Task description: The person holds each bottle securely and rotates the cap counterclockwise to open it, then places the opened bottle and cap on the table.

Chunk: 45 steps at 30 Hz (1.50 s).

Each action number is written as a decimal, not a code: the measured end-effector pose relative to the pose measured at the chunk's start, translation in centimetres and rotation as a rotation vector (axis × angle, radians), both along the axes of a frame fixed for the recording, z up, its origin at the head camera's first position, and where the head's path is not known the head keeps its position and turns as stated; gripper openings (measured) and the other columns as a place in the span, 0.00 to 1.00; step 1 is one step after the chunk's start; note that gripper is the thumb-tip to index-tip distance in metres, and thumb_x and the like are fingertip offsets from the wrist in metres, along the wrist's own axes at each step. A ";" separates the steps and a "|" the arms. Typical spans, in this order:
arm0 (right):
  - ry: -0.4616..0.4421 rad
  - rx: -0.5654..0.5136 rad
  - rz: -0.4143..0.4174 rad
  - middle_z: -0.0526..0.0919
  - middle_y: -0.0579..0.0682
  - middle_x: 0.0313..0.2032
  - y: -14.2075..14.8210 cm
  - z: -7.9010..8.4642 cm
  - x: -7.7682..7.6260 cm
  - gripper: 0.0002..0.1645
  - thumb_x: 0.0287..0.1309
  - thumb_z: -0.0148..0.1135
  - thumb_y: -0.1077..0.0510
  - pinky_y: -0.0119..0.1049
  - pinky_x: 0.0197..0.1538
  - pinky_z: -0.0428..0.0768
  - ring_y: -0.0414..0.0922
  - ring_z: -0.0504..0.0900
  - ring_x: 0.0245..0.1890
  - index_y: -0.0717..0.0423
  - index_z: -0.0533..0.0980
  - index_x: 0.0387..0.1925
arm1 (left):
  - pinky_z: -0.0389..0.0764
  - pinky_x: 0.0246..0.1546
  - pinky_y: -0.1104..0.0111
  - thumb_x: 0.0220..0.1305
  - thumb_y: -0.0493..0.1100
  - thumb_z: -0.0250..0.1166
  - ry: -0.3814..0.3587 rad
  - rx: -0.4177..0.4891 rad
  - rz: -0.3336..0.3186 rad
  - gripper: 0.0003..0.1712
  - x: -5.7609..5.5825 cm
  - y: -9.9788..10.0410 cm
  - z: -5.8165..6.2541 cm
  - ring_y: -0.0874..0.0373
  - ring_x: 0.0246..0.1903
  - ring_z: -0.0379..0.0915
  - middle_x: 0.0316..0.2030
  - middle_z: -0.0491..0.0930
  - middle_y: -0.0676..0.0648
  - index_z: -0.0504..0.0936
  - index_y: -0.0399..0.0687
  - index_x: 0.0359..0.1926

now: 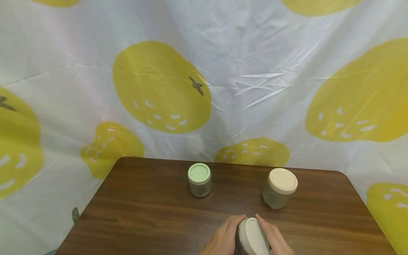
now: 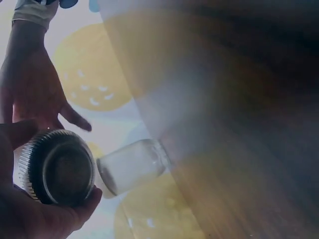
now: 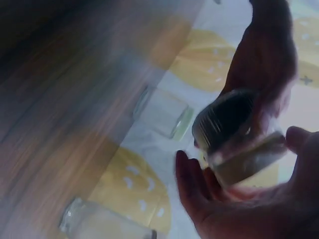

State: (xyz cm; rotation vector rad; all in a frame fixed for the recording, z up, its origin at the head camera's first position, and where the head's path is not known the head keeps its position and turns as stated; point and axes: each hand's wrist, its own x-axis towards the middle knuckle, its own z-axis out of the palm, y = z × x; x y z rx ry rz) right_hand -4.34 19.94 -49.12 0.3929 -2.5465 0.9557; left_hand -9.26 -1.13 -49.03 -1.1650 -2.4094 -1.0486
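Note:
A glass jar with an off-white lid [image 1: 255,236] is between both hands at the front of the table. My left hand [image 1: 224,238] grips the glass body; in the left wrist view its thumb and fingers curve around the ribbed jar [image 2: 65,167], whose round base faces that camera. On the other side, my right hand [image 1: 276,238] holds the lid, fingers along its edge. The right wrist view shows the lid [image 3: 251,160] between that hand's thumb and fingers, with the left hand [image 3: 264,64] beyond.
Toward the back of the brown wooden table [image 1: 143,209] stands a small glass jar with a green lid [image 1: 199,173]. A larger jar with a beige lid [image 1: 282,180] stands to the right. Behind the table hangs a white cloth [image 1: 248,53] with yellow fruit prints.

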 end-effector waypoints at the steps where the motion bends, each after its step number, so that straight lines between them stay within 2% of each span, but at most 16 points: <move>1: -0.032 0.020 -0.015 0.84 0.53 0.56 -0.1 0.0 0.2 0.60 0.39 0.87 0.48 0.29 0.38 0.80 0.32 0.81 0.47 0.47 0.68 0.75 | 0.83 0.60 0.65 0.71 0.73 0.59 0.023 0.003 0.015 0.48 0.1 0.1 -0.2 0.58 0.62 0.78 0.63 0.78 0.46 0.66 0.43 0.74; 3: -0.116 0.073 -0.058 0.85 0.50 0.55 -0.3 0.3 0.4 0.54 0.46 0.84 0.43 0.29 0.36 0.79 0.31 0.81 0.42 0.47 0.70 0.74 | 0.83 0.59 0.65 0.72 0.73 0.57 0.034 0.004 0.038 0.45 0.4 0.1 -0.6 0.59 0.62 0.78 0.62 0.79 0.47 0.67 0.44 0.74; 6: -0.251 0.179 -0.158 0.86 0.43 0.46 -1.0 1.1 0.6 0.45 0.56 0.76 0.35 0.30 0.30 0.76 0.28 0.76 0.32 0.46 0.72 0.71 | 0.83 0.59 0.66 0.73 0.70 0.59 0.056 -0.009 0.068 0.42 0.7 0.1 -1.0 0.60 0.60 0.78 0.61 0.79 0.49 0.69 0.46 0.73; 9: -0.330 0.265 -0.239 0.86 0.39 0.36 -1.7 2.0 0.6 0.44 0.57 0.71 0.26 0.35 0.27 0.73 0.34 0.77 0.26 0.42 0.73 0.67 | 0.82 0.61 0.66 0.73 0.69 0.59 0.077 -0.027 0.076 0.42 0.7 0.1 -1.2 0.59 0.61 0.77 0.62 0.79 0.48 0.69 0.46 0.73; 12: -0.360 0.251 -0.296 0.83 0.42 0.27 -2.5 2.8 0.5 0.41 0.55 0.69 0.22 0.38 0.24 0.70 0.40 0.76 0.21 0.39 0.73 0.61 | 0.82 0.61 0.66 0.74 0.67 0.59 0.109 -0.041 0.079 0.40 0.6 0.3 -1.2 0.59 0.61 0.77 0.62 0.79 0.48 0.69 0.45 0.72; 16: -0.260 0.196 -0.336 0.77 0.41 0.21 -3.1 3.3 0.4 0.37 0.51 0.74 0.25 0.38 0.24 0.68 0.40 0.74 0.19 0.39 0.75 0.54 | 0.83 0.60 0.66 0.75 0.62 0.60 0.105 -0.047 0.076 0.36 0.9 0.4 -0.8 0.58 0.61 0.77 0.62 0.78 0.48 0.68 0.44 0.72; 20: -0.100 0.148 -0.318 0.73 0.35 0.18 -3.3 3.0 0.4 0.33 0.45 0.81 0.31 0.32 0.23 0.65 0.32 0.68 0.18 0.39 0.78 0.49 | 0.83 0.61 0.66 0.75 0.62 0.60 0.094 -0.054 0.068 0.36 1.1 0.3 -0.6 0.57 0.61 0.77 0.62 0.76 0.47 0.67 0.43 0.71; 22: -0.047 0.127 -0.300 0.72 0.33 0.18 -3.3 2.9 0.3 0.33 0.43 0.83 0.33 0.31 0.23 0.65 0.29 0.66 0.18 0.38 0.79 0.47 | 0.83 0.61 0.65 0.76 0.62 0.60 0.091 -0.057 0.061 0.36 1.1 0.2 -0.4 0.56 0.61 0.77 0.62 0.76 0.46 0.67 0.42 0.71; 26: 0.013 0.100 -0.269 0.73 0.31 0.19 -3.1 2.6 0.0 0.33 0.39 0.85 0.35 0.30 0.24 0.66 0.27 0.67 0.20 0.37 0.80 0.47 | 0.82 0.62 0.65 0.77 0.63 0.58 0.089 -0.052 0.052 0.37 1.0 0.1 -0.3 0.56 0.62 0.77 0.62 0.76 0.45 0.67 0.42 0.71; 33: 0.049 0.098 -0.243 0.74 0.32 0.20 -2.6 2.4 0.0 0.35 0.38 0.85 0.36 0.30 0.24 0.67 0.26 0.68 0.22 0.38 0.80 0.49 | 0.82 0.62 0.67 0.76 0.61 0.61 0.163 -0.059 0.055 0.36 0.7 0.2 -0.4 0.57 0.60 0.77 0.60 0.77 0.46 0.68 0.40 0.70; 35: 0.071 0.096 -0.217 0.78 0.32 0.24 -2.3 2.3 0.0 0.37 0.38 0.86 0.37 0.30 0.26 0.70 0.27 0.71 0.24 0.39 0.80 0.51 | 0.82 0.62 0.67 0.73 0.60 0.64 0.116 -0.058 0.032 0.37 0.6 0.1 -0.2 0.57 0.60 0.77 0.61 0.77 0.46 0.67 0.41 0.70; 40: 0.123 0.110 -0.131 0.85 0.31 0.37 -1.7 2.0 -0.3 0.43 0.38 0.86 0.37 0.26 0.31 0.75 0.27 0.78 0.32 0.42 0.80 0.58 | 0.82 0.59 0.68 0.66 0.59 0.72 -0.058 -0.066 -0.016 0.42 0.6 -0.3 0.3 0.62 0.60 0.76 0.61 0.77 0.49 0.66 0.46 0.72; 45: 0.133 0.136 -0.077 0.87 0.34 0.41 -1.3 1.8 -0.4 0.45 0.39 0.86 0.37 0.24 0.32 0.75 0.27 0.79 0.34 0.44 0.79 0.60 | 0.82 0.60 0.69 0.66 0.60 0.72 -0.059 -0.094 -0.017 0.44 0.7 -0.6 0.6 0.64 0.60 0.75 0.61 0.76 0.50 0.65 0.47 0.73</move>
